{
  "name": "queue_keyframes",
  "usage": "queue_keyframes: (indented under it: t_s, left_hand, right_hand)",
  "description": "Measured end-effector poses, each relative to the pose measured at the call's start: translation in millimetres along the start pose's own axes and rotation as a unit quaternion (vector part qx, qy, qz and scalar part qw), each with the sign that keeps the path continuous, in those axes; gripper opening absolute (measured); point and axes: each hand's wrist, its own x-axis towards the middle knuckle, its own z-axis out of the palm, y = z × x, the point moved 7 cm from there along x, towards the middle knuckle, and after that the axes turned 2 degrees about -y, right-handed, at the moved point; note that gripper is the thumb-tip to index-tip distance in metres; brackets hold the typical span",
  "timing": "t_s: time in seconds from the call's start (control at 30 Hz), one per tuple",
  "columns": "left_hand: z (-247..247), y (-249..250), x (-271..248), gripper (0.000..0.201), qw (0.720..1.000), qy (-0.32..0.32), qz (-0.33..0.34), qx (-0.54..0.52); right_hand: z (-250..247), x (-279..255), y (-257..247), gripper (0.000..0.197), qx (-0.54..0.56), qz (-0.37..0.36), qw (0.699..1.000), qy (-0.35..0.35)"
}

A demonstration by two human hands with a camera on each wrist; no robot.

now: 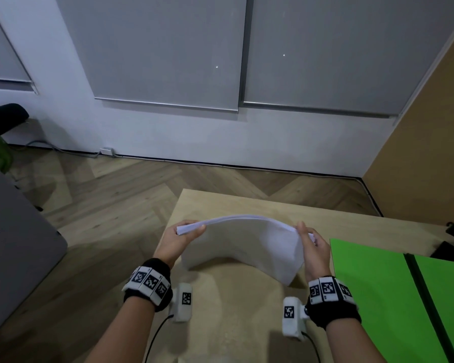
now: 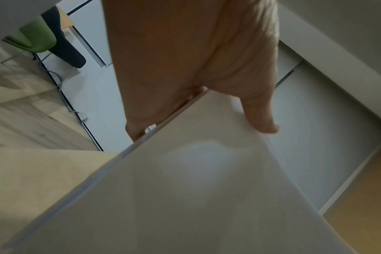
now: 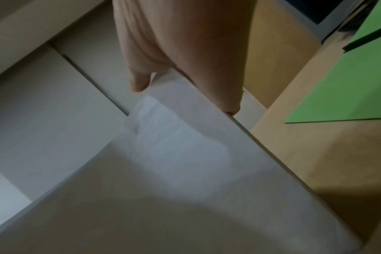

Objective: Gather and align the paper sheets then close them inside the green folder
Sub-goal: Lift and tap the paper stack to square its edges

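Thick stack of white paper sheets [image 1: 243, 244] bows upward above the pale wooden worktop [image 1: 236, 318] — left hand [image 1: 174, 242] and right hand [image 1: 313, 254] pinch its ends. Bright green folder [image 1: 378, 297] lies open, right.

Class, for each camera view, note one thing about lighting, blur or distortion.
Head view: dim room, wall lines bowed by the wide lens. Left wrist view: soft, blurred paper sheets. Right wrist view: blurred, a shadow across the sheets, green folder brightest.
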Motion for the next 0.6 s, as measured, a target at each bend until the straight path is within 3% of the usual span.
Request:
queue_keyframes:
  t_s: [0.13,0.27,0.37,0.43,0.6]
  left_hand:
    - [-3.4,0.8,6.2,0.050,0.994,0.098,-0.029,-0.044]
    - [2.9,7.9,4.8,0.031,0.994,0.098,-0.032,-0.038]
    - [5.6,10.6,4.3,0.024,0.994,0.099,-0.039,-0.039]
    - [3.5,11.6,7.4,0.030,0.992,0.108,-0.044,-0.039]
    - [-6.1,17.9,9.5,0.030,0.990,0.136,-0.022,0.014]
  right_hand:
    - [4.6,1.8,-4.3,0.014,0.001,-0.008,1.000,0.023]
    - [7.8,3.3,3.6,0.038,-0.037,0.005,0.999,-0.026]
    - [8.1,3.6,3.4,0.019,-0.048,0.027,0.998,-0.043]
    - [14.1,2.6,-7.3,0.010,-0.054,0.020,0.997,-0.052]
    - [19.7,5.6,-8.6,0.010,-0.080,0.014,0.995,-0.065]
